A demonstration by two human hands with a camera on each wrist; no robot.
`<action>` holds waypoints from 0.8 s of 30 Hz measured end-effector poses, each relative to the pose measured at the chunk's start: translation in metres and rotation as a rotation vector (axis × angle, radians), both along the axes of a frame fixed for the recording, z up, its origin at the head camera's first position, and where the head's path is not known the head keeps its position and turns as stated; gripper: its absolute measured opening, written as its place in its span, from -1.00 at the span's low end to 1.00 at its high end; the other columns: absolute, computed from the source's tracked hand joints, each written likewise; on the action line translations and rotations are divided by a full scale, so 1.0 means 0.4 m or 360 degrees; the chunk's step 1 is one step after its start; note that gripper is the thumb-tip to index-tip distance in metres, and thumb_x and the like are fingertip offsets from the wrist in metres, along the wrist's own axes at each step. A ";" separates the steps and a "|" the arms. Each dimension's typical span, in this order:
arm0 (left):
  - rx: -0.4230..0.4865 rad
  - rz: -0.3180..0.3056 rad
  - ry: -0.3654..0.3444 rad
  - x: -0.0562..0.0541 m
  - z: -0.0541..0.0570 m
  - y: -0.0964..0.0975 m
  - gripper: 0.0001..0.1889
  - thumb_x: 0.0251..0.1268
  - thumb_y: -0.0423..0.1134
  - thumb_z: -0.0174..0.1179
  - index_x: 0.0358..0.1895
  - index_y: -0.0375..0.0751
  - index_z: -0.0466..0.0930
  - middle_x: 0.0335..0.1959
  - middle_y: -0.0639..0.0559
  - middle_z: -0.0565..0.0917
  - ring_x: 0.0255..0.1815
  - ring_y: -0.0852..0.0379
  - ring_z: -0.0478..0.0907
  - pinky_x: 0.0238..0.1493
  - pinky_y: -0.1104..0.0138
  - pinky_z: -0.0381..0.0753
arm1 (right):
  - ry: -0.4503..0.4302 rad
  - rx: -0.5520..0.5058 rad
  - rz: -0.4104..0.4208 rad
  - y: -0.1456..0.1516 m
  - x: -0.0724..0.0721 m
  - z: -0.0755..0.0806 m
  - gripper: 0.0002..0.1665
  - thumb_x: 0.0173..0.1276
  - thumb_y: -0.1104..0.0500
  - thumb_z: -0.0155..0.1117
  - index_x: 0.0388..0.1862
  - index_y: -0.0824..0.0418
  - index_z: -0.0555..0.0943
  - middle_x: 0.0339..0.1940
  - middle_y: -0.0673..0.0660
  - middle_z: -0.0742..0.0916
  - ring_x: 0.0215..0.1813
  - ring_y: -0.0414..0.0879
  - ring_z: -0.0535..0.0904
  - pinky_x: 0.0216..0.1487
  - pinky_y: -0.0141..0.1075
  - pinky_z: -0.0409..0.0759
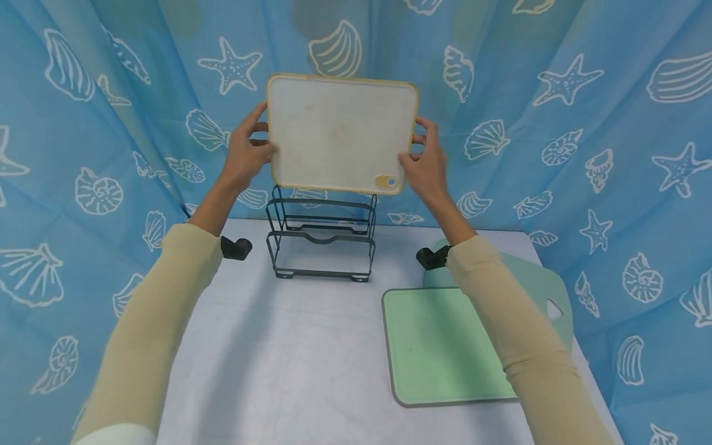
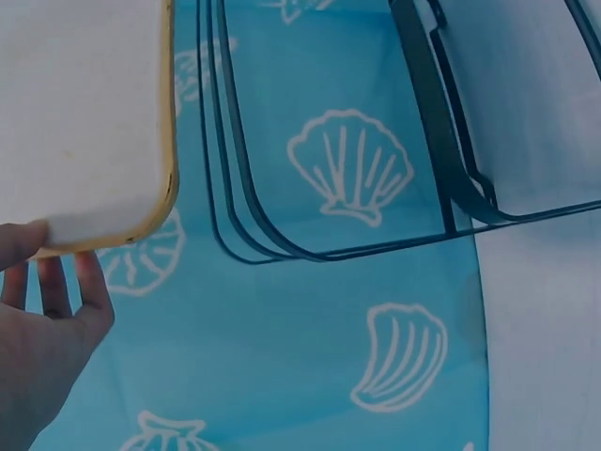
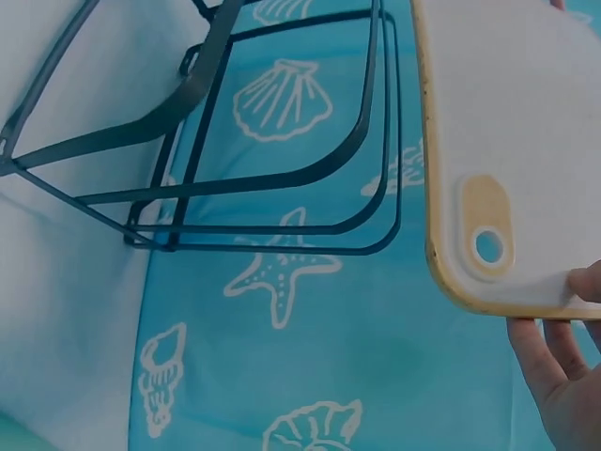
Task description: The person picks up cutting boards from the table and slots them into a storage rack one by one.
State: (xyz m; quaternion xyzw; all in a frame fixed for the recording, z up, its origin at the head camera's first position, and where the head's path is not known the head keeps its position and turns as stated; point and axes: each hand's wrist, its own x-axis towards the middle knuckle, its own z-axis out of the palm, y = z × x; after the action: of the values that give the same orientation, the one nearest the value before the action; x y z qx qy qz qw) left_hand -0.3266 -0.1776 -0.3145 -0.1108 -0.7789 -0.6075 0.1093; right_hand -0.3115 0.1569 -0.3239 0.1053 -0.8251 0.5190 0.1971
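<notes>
A white cutting board (image 1: 339, 133) with a yellow rim is held up, its broad face toward the head camera. My left hand (image 1: 247, 148) pinches its left edge, thumb on the near face and fingers behind. At the opposite edge my right hand (image 1: 428, 157) grips it the same way, just above the corner with the yellow hole tab (image 3: 486, 225). Below and partly behind the board stands a dark wire rack (image 1: 322, 238) with several upright loops. In both wrist views the board's lower edge is apart from the rack's loops.
On the table's right side lies a light green cutting board (image 1: 439, 346) with a grey rim. It overlaps a darker green board (image 1: 534, 284) with a handle hole, partly under my right sleeve. A blue shell-patterned curtain (image 1: 500, 74) hangs behind the white table (image 1: 267, 371).
</notes>
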 end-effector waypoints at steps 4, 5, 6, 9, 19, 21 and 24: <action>0.0008 0.0033 0.0000 -0.020 -0.005 -0.005 -0.16 0.34 -0.53 0.10 0.58 0.25 0.10 0.14 -0.08 0.46 0.02 -0.10 0.58 -0.11 0.20 0.68 | -0.0004 -0.0002 -0.0040 -0.014 -0.024 -0.003 -0.22 0.37 0.36 0.12 0.53 0.03 0.19 0.15 0.18 0.63 -0.12 0.07 0.73 -0.18 -0.16 0.71; 0.0010 0.0041 0.0008 -0.024 -0.006 -0.006 -0.16 0.34 -0.53 0.09 0.58 0.25 0.10 0.14 -0.08 0.46 0.02 -0.11 0.58 -0.12 0.21 0.67 | -0.0005 0.0006 -0.0054 -0.017 -0.029 -0.003 -0.22 0.37 0.36 0.12 0.53 0.02 0.19 0.16 0.18 0.63 -0.12 0.06 0.73 -0.18 -0.17 0.71; 0.0013 0.0050 0.0014 -0.029 -0.007 -0.006 -0.16 0.34 -0.53 0.08 0.58 0.25 0.11 0.14 -0.07 0.46 0.02 -0.12 0.58 -0.13 0.22 0.67 | -0.0007 0.0007 -0.0066 -0.020 -0.033 -0.004 -0.22 0.37 0.35 0.11 0.53 0.01 0.20 0.15 0.18 0.63 -0.12 0.06 0.73 -0.18 -0.16 0.71; 0.0019 0.0069 0.0041 -0.042 -0.009 -0.009 -0.18 0.34 -0.55 0.06 0.57 0.23 0.13 0.13 -0.09 0.46 0.04 -0.13 0.58 -0.15 0.24 0.65 | -0.0004 0.0000 -0.0096 -0.029 -0.043 -0.007 -0.23 0.37 0.36 0.12 0.52 0.01 0.20 0.14 0.19 0.62 -0.12 0.07 0.73 -0.17 -0.16 0.72; 0.0001 0.0164 0.0095 -0.057 -0.020 -0.012 -0.22 0.32 -0.56 -0.05 0.58 0.11 0.15 0.16 -0.21 0.46 0.03 -0.22 0.59 -0.29 0.30 0.52 | 0.0032 0.0020 -0.0117 -0.056 -0.058 -0.032 -0.28 0.44 0.32 0.13 0.51 0.03 0.18 0.13 0.18 0.61 -0.08 0.04 0.72 -0.10 -0.20 0.71; -0.0021 0.0192 0.0123 -0.051 -0.017 -0.007 -0.23 0.32 -0.56 -0.06 0.58 0.08 0.15 0.16 -0.24 0.46 0.03 -0.22 0.59 -0.26 0.27 0.53 | 0.0049 0.0019 -0.0118 -0.058 -0.061 -0.035 -0.29 0.44 0.32 0.12 0.51 0.03 0.19 0.14 0.18 0.61 -0.07 0.03 0.72 -0.10 -0.18 0.71; -0.0044 0.0226 0.0154 -0.043 -0.018 -0.001 -0.25 0.34 -0.57 -0.06 0.58 0.04 0.16 0.15 -0.25 0.46 0.03 -0.22 0.59 -0.20 0.21 0.55 | 0.0060 0.0030 -0.0125 -0.062 -0.069 -0.042 -0.29 0.45 0.31 0.11 0.51 0.02 0.19 0.14 0.18 0.61 -0.09 0.03 0.72 -0.12 -0.18 0.71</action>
State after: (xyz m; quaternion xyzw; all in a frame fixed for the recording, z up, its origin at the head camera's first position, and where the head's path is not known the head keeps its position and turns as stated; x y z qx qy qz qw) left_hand -0.3437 -0.1779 -0.3217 -0.0862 -0.7870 -0.5812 0.1880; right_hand -0.3390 0.1321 -0.3406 0.0845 -0.8295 0.5010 0.2317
